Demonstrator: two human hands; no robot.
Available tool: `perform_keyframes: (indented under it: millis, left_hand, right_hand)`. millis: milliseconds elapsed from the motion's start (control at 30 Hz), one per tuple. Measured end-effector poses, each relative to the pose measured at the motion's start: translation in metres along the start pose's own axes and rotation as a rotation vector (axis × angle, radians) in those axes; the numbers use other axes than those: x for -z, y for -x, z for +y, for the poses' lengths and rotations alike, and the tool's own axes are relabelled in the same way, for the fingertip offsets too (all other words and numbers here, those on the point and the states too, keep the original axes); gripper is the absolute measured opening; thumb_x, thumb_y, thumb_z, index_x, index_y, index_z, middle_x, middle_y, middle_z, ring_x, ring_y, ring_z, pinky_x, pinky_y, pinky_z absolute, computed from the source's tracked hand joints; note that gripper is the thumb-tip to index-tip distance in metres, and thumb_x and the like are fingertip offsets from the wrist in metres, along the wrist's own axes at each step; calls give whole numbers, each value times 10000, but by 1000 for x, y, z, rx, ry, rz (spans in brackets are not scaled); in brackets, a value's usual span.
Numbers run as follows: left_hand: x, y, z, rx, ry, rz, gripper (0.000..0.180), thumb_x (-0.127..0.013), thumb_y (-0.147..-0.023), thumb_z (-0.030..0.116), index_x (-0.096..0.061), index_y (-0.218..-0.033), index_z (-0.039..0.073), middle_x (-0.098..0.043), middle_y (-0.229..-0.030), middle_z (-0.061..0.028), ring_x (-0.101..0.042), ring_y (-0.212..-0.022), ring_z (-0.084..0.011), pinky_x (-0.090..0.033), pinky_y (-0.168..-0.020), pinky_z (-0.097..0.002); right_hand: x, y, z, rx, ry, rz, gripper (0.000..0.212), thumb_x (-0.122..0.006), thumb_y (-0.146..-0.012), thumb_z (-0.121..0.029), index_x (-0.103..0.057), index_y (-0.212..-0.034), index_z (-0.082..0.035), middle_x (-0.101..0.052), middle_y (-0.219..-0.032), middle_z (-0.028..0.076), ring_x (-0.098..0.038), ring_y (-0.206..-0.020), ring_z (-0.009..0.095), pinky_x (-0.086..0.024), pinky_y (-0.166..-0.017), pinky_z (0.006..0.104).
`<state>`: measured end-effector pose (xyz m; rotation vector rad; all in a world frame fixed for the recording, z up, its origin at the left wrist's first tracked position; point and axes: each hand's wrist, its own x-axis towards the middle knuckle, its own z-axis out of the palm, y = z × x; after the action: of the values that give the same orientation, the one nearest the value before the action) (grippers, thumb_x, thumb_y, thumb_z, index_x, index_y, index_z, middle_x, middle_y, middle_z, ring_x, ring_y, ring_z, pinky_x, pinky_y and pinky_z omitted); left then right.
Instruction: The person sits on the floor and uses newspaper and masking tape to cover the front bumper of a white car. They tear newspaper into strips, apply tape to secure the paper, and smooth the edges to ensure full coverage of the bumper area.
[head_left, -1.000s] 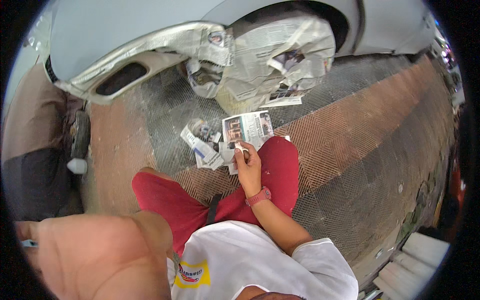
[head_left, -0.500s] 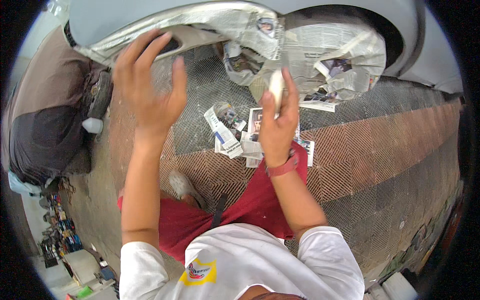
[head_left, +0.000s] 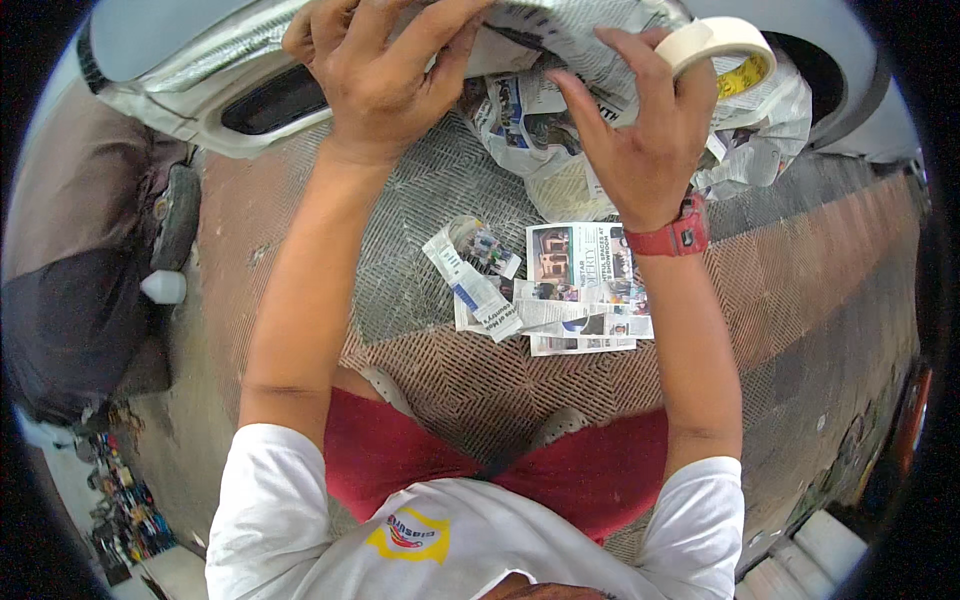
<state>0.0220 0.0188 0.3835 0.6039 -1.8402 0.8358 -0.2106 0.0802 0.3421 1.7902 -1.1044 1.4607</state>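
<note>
My left hand [head_left: 385, 75] lies over the masked lower edge of a pale car body panel [head_left: 215, 125], fingers spread and bent against it. Its fingertips are partly beyond the top of the picture. A roll of masking tape [head_left: 705, 40], cream with a yellow inner core, hangs on the fingers of my right hand [head_left: 655, 130]. My right thumb stands apart from the index finger, close to the newspaper [head_left: 600, 55] that covers the panel. Crumpled newspaper [head_left: 760, 150] also covers the wheel at right.
Cut newspaper sheets [head_left: 575, 265] and torn strips [head_left: 480, 295] lie on the patterned floor [head_left: 800, 270] between my knees and the car. At left, a brown and black cloth-covered bulk [head_left: 75, 260] stands beside a small wheel [head_left: 175, 215] and a white plastic piece [head_left: 165, 287].
My left hand has moved up and right onto the panel edge. The right hand, with the tape roll, has moved up and right. My knees are wider apart, and the view has shifted.
</note>
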Motion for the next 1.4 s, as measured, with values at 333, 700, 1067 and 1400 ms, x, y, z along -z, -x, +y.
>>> perform_keyframes:
  millis: [333,700,1067,1400]
  left_hand:
    - [-56,50,12,180,26,388,272,-667,-1011,175,-817,-1227,243,-733,-1288,36,-572,-1348,-224,-172,-1338,-465]
    - [-16,92,33,938,1537,115,358,-873,-930,201,-795,-1250,59,-797,-1102,-57,-722,-904,-102,-581,-785,-270]
    - [-17,83,31,851,1769,-197,200,-858,-933,111,-806,-1103,19,-782,-928,-43,-702,-863,-86,-579,-794,-262]
    - [-7,43,8,827,1090,529,71,-790,-926,4,-782,-985,-35,-760,-868,-127,-722,-731,-211,-581,-680,-318]
  right_hand:
    - [-55,16,-20,11,198,138,377,-861,-896,-93,-647,-1195,-10,-685,-1203,185,-691,-1117,300,-570,-907,434]
    - [-19,52,-65,-74,-283,-179,592,-583,-1048,2,-276,-1553,-21,-565,-1246,172,-586,-1000,223,-506,-935,381]
    - [23,14,-122,-635,-418,-629,646,-540,-1138,-85,-176,-1666,-5,-734,-936,107,-641,-789,106,-525,-739,256]
    - [-2,39,-83,-943,-375,-526,241,-595,-1147,-228,-533,-1208,-4,-722,-768,111,-701,-610,170,-525,-521,280]
